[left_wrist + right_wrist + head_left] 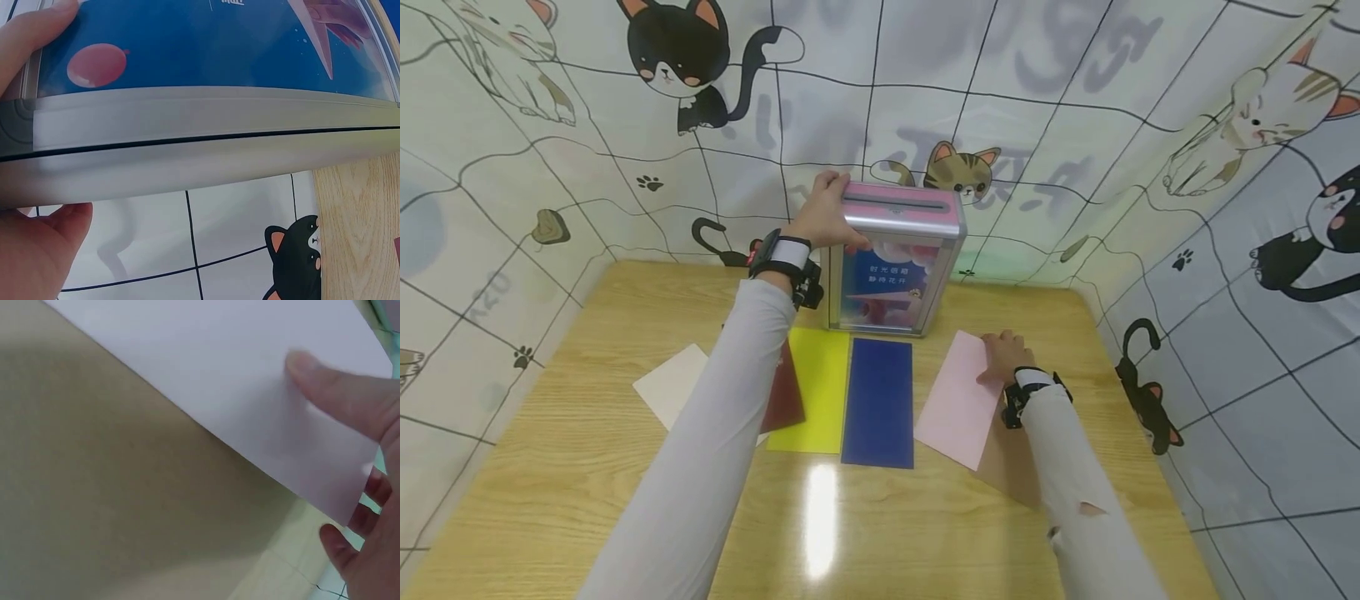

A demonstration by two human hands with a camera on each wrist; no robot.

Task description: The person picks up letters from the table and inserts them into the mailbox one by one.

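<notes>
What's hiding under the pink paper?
A brown sheet pokes out from under the pink paper, which the right hand pinches. How far it reaches underneath is covered.

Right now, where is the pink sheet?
Head view: pink sheet lies on the table's right side, beside the blue sheet, under the right hand.
</notes>
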